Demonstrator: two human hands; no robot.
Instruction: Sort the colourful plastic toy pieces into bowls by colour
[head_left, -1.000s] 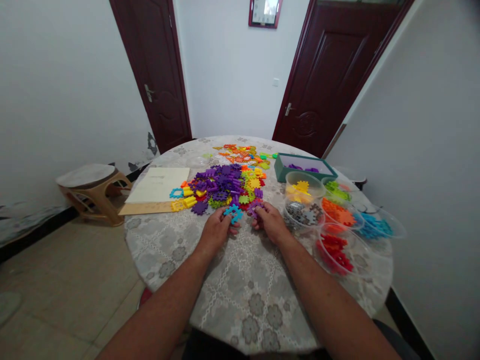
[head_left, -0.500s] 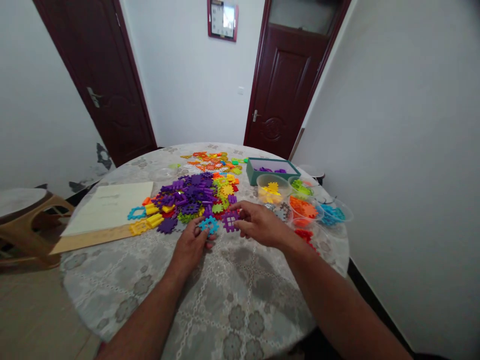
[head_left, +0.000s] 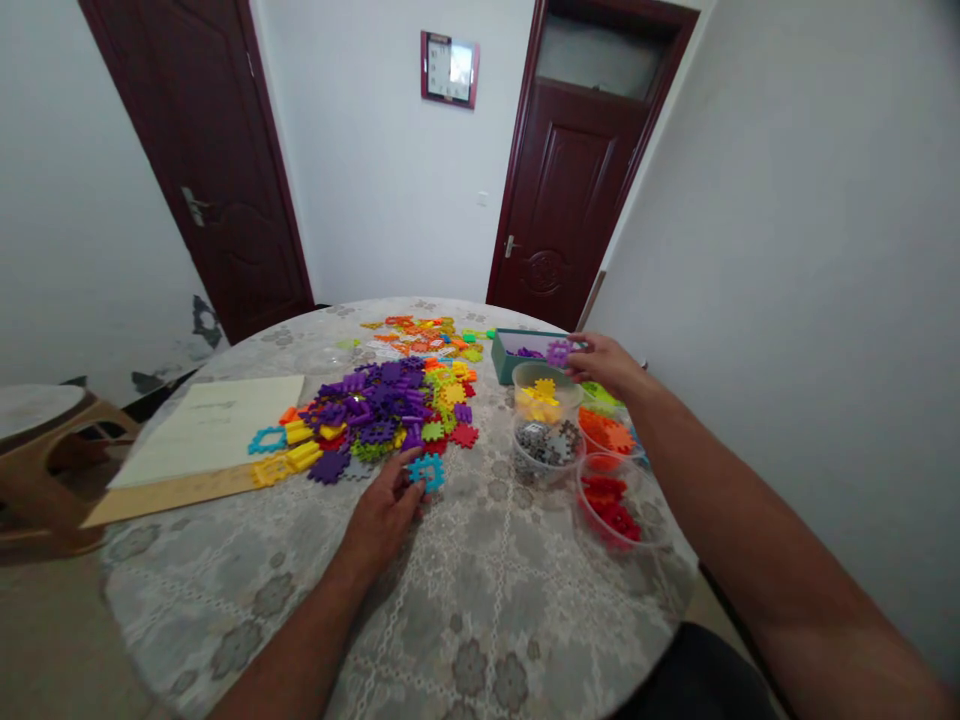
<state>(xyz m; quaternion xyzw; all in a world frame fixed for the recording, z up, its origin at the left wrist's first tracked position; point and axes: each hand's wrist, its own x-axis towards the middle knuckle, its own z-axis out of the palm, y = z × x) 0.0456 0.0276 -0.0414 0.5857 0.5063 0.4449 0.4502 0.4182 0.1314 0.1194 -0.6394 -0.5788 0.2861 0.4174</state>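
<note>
My left hand (head_left: 388, 508) grips a light-blue toothed building piece (head_left: 427, 473) with a hole in its middle, just in front of the mixed pile. Over the green box (head_left: 505, 362) at the back right, my right hand (head_left: 604, 362) pinches a purple window-like building piece (head_left: 559, 353). More purple pieces (head_left: 527, 352) lie inside that box. The big pile of purple building pieces (head_left: 386, 400), with yellow, green and red ones along its edge, sits beyond my left hand.
Clear tubs hold sorted pieces: yellow (head_left: 541, 400), grey (head_left: 551, 443), orange (head_left: 606, 432) and red (head_left: 611, 508). My right forearm partly covers the blue ones. Small orange pieces (head_left: 424, 335) are scattered at the back. A paper sheet (head_left: 210, 425) lies at left, a stool (head_left: 56, 480) beyond the table.
My right hand has carried the purple piece from the table's middle to the right, over the green box. My left hand still holds the light-blue piece, nearly in the same spot.
</note>
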